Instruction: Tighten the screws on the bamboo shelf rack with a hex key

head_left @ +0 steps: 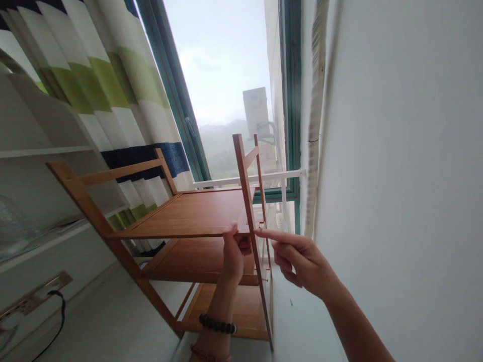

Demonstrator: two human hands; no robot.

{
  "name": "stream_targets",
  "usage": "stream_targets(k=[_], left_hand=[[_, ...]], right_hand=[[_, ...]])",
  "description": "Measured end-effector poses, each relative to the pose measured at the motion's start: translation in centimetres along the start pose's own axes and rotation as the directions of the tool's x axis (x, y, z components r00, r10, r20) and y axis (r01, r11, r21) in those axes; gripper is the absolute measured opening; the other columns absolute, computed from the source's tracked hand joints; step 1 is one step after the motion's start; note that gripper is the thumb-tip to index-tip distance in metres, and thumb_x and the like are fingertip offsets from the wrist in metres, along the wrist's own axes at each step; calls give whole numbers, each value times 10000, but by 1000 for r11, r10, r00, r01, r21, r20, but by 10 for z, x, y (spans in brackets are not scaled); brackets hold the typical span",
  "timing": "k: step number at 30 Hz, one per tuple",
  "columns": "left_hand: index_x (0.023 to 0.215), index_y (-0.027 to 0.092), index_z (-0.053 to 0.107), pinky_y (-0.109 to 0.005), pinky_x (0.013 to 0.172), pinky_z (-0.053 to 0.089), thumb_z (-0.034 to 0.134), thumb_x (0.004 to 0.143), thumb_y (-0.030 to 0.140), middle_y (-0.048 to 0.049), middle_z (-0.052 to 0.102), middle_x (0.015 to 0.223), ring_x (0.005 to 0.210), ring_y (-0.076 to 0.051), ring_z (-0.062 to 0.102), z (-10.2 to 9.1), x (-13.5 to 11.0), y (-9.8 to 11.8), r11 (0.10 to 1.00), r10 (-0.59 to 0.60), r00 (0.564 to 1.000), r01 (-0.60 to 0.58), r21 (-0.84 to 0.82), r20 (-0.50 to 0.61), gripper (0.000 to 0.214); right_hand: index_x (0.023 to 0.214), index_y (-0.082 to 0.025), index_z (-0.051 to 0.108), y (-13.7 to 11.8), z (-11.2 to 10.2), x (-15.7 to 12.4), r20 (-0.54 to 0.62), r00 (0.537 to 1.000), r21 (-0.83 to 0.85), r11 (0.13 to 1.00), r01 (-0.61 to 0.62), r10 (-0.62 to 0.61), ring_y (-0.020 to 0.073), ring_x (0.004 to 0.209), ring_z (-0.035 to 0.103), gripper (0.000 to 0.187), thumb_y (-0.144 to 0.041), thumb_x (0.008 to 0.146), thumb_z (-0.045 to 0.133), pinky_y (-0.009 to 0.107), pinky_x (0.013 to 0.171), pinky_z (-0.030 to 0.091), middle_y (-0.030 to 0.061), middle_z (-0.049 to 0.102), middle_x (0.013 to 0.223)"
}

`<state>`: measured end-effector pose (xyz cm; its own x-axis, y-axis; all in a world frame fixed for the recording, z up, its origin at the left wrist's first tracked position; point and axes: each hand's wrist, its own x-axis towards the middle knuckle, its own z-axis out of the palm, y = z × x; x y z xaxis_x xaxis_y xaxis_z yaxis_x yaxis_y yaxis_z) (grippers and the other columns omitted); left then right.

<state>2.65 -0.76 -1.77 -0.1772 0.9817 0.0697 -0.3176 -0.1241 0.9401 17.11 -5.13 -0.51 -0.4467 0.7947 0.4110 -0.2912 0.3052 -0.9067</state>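
Note:
A brown wooden shelf rack (199, 208) with three stacked boards stands tilted in my view. My left hand (234, 251), wearing a dark beaded bracelet (218, 324), is closed on the front edge of the top board, near its right corner. On the outer side of the right front post (247, 193), my right hand (302, 256) has its index fingertip against the post at the top board's height. Its other fingers are curled and the thumb is hidden. Something tiny shows at that fingertip, too small to name.
A small screw-like piece (291, 302) lies below my right hand. White shelving (45, 151) stands left, above a wall socket strip (35, 299) with a black cord (62, 314). A striped curtain (113, 90) hangs by the window (222, 60); a white wall (400, 151) rises on the right.

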Motion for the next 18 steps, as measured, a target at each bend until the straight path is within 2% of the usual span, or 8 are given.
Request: stream_targets(k=[3, 5, 8, 10, 12, 13, 15, 18], left_hand=[[466, 181, 459, -213, 385, 208, 365, 614, 593, 21, 410, 377, 368, -91, 317, 0, -1, 1, 999, -30, 999, 30, 24, 11, 448], [468, 176, 469, -209, 382, 204, 367, 605, 598, 23, 405, 373, 368, -90, 317, 0, -1, 2, 999, -40, 999, 40, 33, -4, 455], [470, 168, 484, -204, 387, 217, 386, 598, 589, 26, 405, 379, 371, -83, 313, 0, 0, 2, 999, -31, 999, 31, 26, -18, 451], [463, 168, 481, -205, 388, 222, 382, 606, 587, 22, 410, 383, 370, -81, 306, -1, 1, 1, 999, -26, 1000, 26, 25, -5, 454], [445, 176, 457, -210, 384, 220, 369, 619, 588, 22, 400, 376, 362, -80, 296, -1, 1, 0, 999, -25, 1000, 25, 24, 19, 456], [438, 181, 442, -212, 381, 219, 364, 623, 587, 23, 393, 373, 358, -80, 291, -1, 2, -1, 1000, -20, 999, 20, 18, 27, 453], [447, 186, 436, -213, 382, 232, 370, 624, 576, 25, 401, 380, 358, -83, 301, -1, 2, -2, 1000, -2, 1000, 2, 1, 11, 433], [483, 183, 474, -212, 393, 267, 382, 625, 562, 20, 436, 402, 381, -95, 351, 0, 1, -2, 1000, 20, 999, -20, 3, -34, 415]], right_hand=[[1309, -185, 429, 9, 1, 14, -130, 987, -152, 986, 73, -93, 65, 442, 236, 445, -249, 872, 371, 183, 402, 220, -69, 271, 524], [1296, -194, 447, 15, -2, 20, -220, 965, -316, 947, 65, -140, 71, 457, 253, 449, -214, 854, 368, 187, 425, 242, -66, 297, 521], [1131, -161, 603, 21, -8, 19, -271, 954, -499, 866, -29, -124, 75, 450, 269, 383, -175, 821, 378, 197, 432, 237, -61, 313, 492], [946, -144, 683, 20, -10, 13, -217, 974, -541, 839, -59, -71, 73, 444, 276, 330, -154, 804, 386, 201, 431, 229, -57, 320, 475], [839, -136, 698, 16, -9, 4, -109, 994, -486, 873, -46, -9, 66, 440, 271, 309, -145, 800, 391, 198, 427, 223, -56, 313, 475], [847, -134, 694, 14, -8, 0, -54, 998, -420, 907, -37, 15, 62, 437, 262, 306, -149, 808, 391, 195, 422, 219, -58, 301, 482], [945, -130, 674, 10, -4, -4, 19, 999, -254, 967, -30, 36, 56, 430, 231, 310, -177, 834, 389, 188, 406, 207, -65, 271, 500], [1116, -131, 601, 9, 2, -3, 17, 1000, -58, 998, -22, 23, 55, 429, 192, 343, -244, 866, 394, 181, 377, 176, -70, 235, 521]])
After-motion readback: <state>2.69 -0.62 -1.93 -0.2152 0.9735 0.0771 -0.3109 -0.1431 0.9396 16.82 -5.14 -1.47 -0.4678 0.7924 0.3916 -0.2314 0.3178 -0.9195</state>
